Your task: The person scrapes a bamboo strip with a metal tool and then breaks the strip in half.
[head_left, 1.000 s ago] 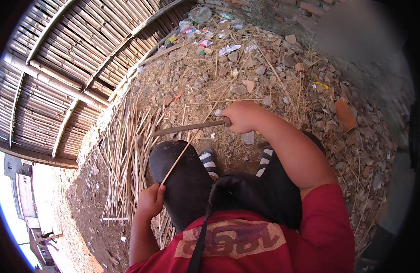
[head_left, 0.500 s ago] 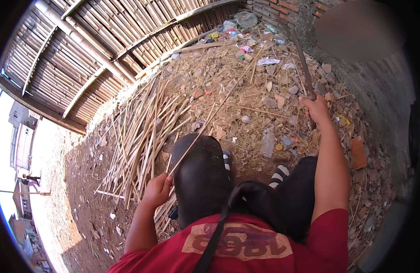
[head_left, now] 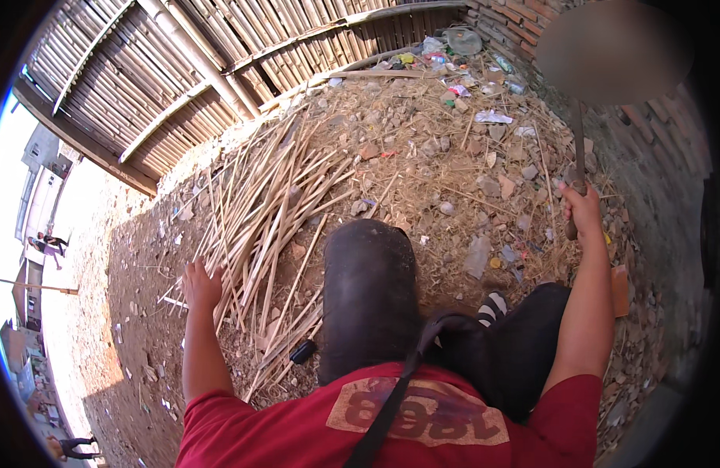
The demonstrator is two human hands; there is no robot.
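My left hand is open with its fingers stretched and nothing in it, over the near left end of a loose pile of thin bamboo sticks. In my right hand is the handle of a machete, its long, narrow, dark blade pointing up and away. A greyed-out patch hides the far end of the blade. My bent left knee is between the pile and the littered ground, and a few more sticks lie beside it.
A bamboo slat wall runs along the far left, meeting a brick wall on the right. Stones, straw and plastic litter cover the ground. A small black object shows beside my left thigh. People are far off left.
My left hand has let go of a long thin stick that lay across my knee, and has moved left with its fingers opened. My right hand, still holding the machete, has shifted right.
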